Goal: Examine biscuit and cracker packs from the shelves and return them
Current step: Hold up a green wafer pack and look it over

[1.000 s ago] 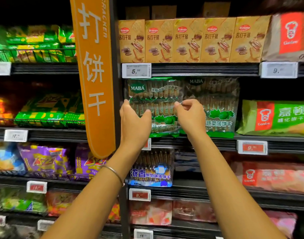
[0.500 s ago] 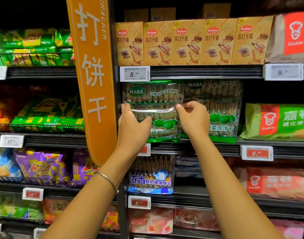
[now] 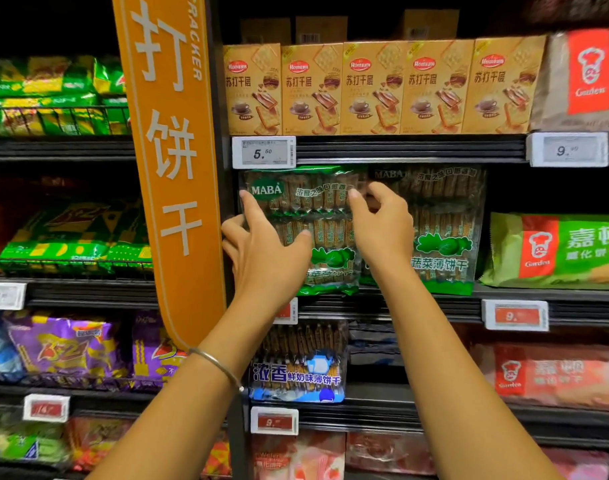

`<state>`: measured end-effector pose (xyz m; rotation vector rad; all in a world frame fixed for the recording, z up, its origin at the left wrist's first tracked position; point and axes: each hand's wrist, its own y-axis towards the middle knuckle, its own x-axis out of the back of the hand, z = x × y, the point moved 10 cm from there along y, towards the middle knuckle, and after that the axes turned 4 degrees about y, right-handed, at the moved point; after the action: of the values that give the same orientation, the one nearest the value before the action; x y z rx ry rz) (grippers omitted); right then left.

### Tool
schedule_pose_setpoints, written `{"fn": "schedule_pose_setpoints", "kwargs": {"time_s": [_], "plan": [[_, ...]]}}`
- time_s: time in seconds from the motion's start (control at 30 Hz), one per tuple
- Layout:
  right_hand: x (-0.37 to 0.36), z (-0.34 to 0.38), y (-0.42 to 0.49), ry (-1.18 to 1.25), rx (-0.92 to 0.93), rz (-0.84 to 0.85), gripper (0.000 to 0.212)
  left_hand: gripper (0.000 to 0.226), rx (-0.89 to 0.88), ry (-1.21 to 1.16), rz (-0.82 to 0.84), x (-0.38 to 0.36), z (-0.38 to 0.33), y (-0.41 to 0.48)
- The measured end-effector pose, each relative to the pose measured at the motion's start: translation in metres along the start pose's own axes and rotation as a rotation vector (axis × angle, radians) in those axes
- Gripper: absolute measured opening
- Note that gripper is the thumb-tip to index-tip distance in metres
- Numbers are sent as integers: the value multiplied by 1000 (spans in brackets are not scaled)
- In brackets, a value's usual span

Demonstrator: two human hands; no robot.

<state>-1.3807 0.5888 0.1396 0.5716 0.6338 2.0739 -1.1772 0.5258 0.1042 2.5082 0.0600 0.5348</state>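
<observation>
MABA pack sits on its shelf, left grip spread against it, right grip curled, hold unclear; release seems left.

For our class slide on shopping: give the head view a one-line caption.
Left hand and right hand at a green MABA pack upright on its shelf, below yellow cracker boxes.
</observation>
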Motion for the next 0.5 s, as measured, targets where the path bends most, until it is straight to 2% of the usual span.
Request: {"fn": "schedule_pose_setpoints", "kwargs": {"time_s": [0.17,0.33,0.5], "plan": [[5,-2,-5,64,60,-92,34,99,-43,-14,15,4,0,-3],[4,-9,-13,134,73,-64,30,85,-77,49,92,11,16,-11],[-4,-30,-24,-79,-6,82,44,76,106,-98,162,7,51,-14]]}}
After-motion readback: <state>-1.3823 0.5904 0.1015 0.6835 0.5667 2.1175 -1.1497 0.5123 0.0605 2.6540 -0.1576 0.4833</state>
